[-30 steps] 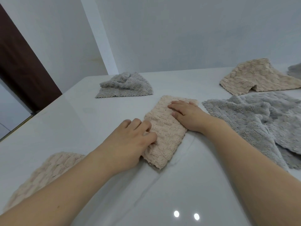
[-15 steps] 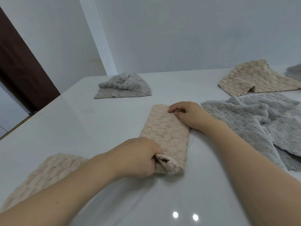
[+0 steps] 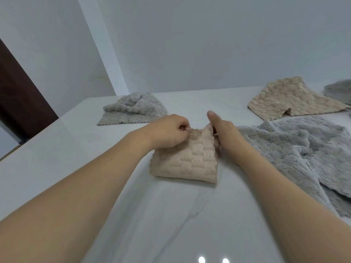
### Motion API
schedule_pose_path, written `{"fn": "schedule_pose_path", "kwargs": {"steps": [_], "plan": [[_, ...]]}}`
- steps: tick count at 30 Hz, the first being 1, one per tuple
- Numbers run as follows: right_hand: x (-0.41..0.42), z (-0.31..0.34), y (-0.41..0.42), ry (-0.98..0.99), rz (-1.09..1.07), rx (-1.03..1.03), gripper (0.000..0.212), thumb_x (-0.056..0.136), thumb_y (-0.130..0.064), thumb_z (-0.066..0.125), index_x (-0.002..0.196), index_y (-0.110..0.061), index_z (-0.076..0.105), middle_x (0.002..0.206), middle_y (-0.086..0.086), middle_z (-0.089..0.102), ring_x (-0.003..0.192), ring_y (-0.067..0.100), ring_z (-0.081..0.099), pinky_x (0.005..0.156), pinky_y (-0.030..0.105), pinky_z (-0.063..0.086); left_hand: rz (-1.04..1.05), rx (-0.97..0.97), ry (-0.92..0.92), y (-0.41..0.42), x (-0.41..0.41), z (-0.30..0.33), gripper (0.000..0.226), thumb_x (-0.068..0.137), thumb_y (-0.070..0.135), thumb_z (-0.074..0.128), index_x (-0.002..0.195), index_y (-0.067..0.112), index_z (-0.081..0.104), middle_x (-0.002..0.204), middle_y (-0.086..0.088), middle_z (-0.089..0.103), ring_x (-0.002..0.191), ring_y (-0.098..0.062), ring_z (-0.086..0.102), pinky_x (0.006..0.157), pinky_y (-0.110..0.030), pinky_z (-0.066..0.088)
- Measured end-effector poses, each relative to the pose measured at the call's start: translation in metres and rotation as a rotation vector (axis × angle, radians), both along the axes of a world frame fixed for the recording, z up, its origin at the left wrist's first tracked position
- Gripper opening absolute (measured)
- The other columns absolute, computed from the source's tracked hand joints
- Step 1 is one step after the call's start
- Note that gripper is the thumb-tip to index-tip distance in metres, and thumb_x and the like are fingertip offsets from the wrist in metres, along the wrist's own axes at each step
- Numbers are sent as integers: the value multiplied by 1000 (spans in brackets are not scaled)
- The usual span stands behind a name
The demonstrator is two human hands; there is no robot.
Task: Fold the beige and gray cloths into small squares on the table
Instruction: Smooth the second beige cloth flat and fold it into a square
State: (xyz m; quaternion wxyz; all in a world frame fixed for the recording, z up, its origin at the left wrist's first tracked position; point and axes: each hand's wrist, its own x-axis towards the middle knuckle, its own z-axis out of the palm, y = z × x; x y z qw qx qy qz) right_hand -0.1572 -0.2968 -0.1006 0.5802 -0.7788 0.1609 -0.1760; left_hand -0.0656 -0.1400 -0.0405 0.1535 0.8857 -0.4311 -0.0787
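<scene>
Pale walls (image 3: 209,44), dark door (image 3: 17,95)

I am seeing a dark brown door (image 3: 17,103) standing at the far left, a pale grey wall (image 3: 209,44) rising behind, and two ceiling-light reflections (image 3: 212,260) glinting near the bottom edge.

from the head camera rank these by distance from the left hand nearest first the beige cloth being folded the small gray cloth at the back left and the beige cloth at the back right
1. Beige cloth being folded: pinched by the left hand.
2. Small gray cloth: behind it, back left.
3. Back-right beige cloth: far across the table.
</scene>
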Motion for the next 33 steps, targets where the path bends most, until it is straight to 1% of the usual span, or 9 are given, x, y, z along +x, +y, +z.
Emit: {"fn": "schedule_pose_path", "kwargs": {"steps": [2,4,6,9,15,20,25,30,33], "plan": [[1,-3,0,66,7,-133,51,87,-57,54,60,-15,47,58,-2,49,57,15,46,62,33,37,11,-52,66,-8,9,-13,6,91,28,58,91,27,63,80,14,61,77,-7,56,64,-20,39],[5,-6,-3,101,-25,-266,42,87,-42,61,68,-5,54,66,8,55,64,19,51,65,37,43,49,-106,131,-7,16,-24,9,91,31,61,92,23,65,80,11,62,75,-7,57,65,-22,40],[8,-7,-6,164,-52,-461,34,89,-34,57,80,-2,62,86,10,65,83,25,59,80,39,46,118,-169,263,0,24,-33,6,90,23,62,91,18,65,76,7,63,67,-10,56,63,-24,42],[7,-7,-9,258,-44,-726,24,93,-34,49,86,-18,66,110,-2,58,109,24,47,99,38,30,215,-267,393,13,31,-45,5,91,14,60,86,14,63,64,4,57,49,-6,47,50,-19,38],[6,-5,-13,304,-12,-765,20,92,-21,43,93,-24,63,119,-4,52,114,23,42,99,38,28,227,-399,361,19,33,-55,16,94,25,61,83,14,63,67,6,58,56,-5,49,59,-23,41],[5,-6,-11,335,-50,-907,34,93,-17,34,111,-13,63,125,1,49,114,26,41,102,39,31,232,-251,140,14,37,-58,42,100,32,49,61,17,41,57,5,43,57,-14,41,59,-32,33],[1,-7,-16,378,-102,-988,31,90,-16,39,107,-13,65,125,2,50,112,28,42,99,40,33,286,-212,69,15,41,-58,41,101,32,45,63,16,43,63,2,47,66,-20,46,67,-34,37],[5,-7,-13,314,-106,-827,35,89,-33,32,80,-16,61,104,2,54,97,28,43,88,39,34,266,-421,351,21,41,-67,15,98,30,51,85,24,55,68,6,57,60,-12,49,64,-32,39],[6,-7,-10,274,-85,-738,32,91,-46,45,79,-19,60,97,-6,51,98,21,41,91,38,33,246,-557,435,24,37,-74,4,96,24,56,92,25,55,61,10,55,49,-9,45,55,-27,36]]}}
